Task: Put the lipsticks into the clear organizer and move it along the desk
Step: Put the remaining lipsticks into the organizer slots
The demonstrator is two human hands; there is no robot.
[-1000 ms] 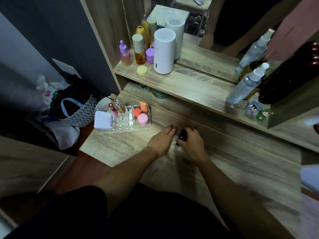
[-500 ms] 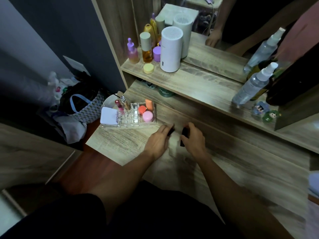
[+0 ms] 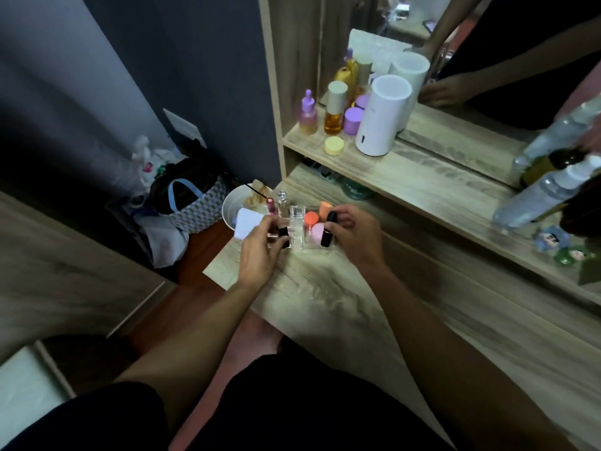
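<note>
The wooden desk [image 3: 325,297] runs under a shelf [image 3: 422,177] carrying a white cylinder [image 3: 382,115], 2 purple-capped jars and an amber bottle [image 3: 335,109]; no label on any of them is legible. At the desk's left end sits the clear organizer [image 3: 297,226], holding pink and orange sponges. The left hand [image 3: 260,252] pinches 1 black lipstick [image 3: 284,237] over the organizer's front slots. The right hand [image 3: 353,236] grasps another black lipstick [image 3: 328,229], tilted, just above the organizer's right side.
</note>
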